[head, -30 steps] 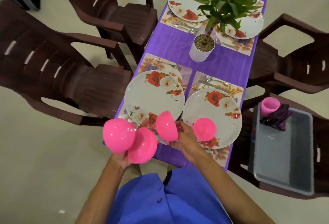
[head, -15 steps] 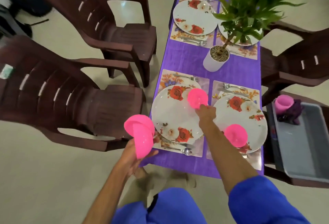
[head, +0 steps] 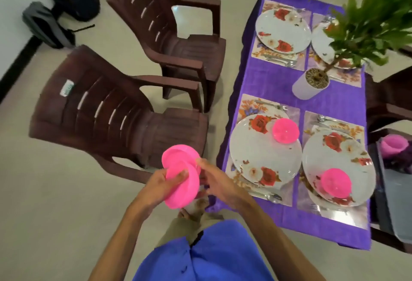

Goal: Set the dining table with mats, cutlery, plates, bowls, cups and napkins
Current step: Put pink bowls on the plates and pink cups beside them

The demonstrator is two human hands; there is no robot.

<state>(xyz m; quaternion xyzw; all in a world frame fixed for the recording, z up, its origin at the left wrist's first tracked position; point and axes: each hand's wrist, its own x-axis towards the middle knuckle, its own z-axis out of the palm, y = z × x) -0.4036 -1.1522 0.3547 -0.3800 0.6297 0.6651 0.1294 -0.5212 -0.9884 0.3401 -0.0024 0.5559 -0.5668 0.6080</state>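
Observation:
My left hand (head: pixel 159 183) grips two pink bowls (head: pixel 181 182), held on edge one behind the other, left of the table's near corner. My right hand (head: pixel 215 180) has come up against them, its fingertips closing on the rim of the rear bowl. Another pink bowl (head: pixel 286 130) sits upside down on the near left floral plate (head: pixel 256 153), and one more pink bowl (head: pixel 335 182) on the near right plate (head: pixel 347 153). Each plate lies on a mat (head: pixel 247 106) with cutlery (head: pixel 270 196) beside it. Two far plates (head: pixel 283 31) carry no bowl.
The purple-clothed table (head: pixel 334 97) holds a white potted plant (head: pixel 310 85) at its middle. Two brown chairs (head: pixel 124 120) stand on the left. At the right, a grey tray (head: pixel 399 193) holds a pink cup (head: pixel 393 147) and purple napkins (head: pixel 401 164).
My right hand left a bowl on the near left plate and drew back to the bowls in my left hand. The view has shifted left.

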